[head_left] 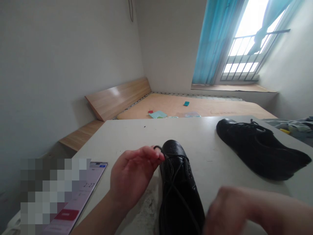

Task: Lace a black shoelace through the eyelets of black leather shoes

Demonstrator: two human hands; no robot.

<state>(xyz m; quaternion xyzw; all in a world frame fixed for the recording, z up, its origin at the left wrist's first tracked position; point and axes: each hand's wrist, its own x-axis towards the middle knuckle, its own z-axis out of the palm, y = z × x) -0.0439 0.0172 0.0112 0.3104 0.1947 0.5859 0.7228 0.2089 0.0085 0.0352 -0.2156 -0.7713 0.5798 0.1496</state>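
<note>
A black lace-up shoe [184, 195] lies on the white table with its toe pointing away from me. My left hand [134, 173] is at its left side near the toe, thumb and fingertips pinched on a dark shoelace [157, 147]. Crossed laces run over the front of the shoe, and one strand slants down to the lower right. Low on the right, beside the shoe, my right hand [232, 209] is curled and blurred by motion. Its fingertips are hidden, so what it holds cannot be made out.
A second black shoe [254, 147], laces tied, rests on the right of the white table [132, 133]. At the left edge lies a phone [85, 189] with its screen lit. Beyond the table are a bed [220, 106] with small items on it, a blue curtain [212, 42] and a barred window.
</note>
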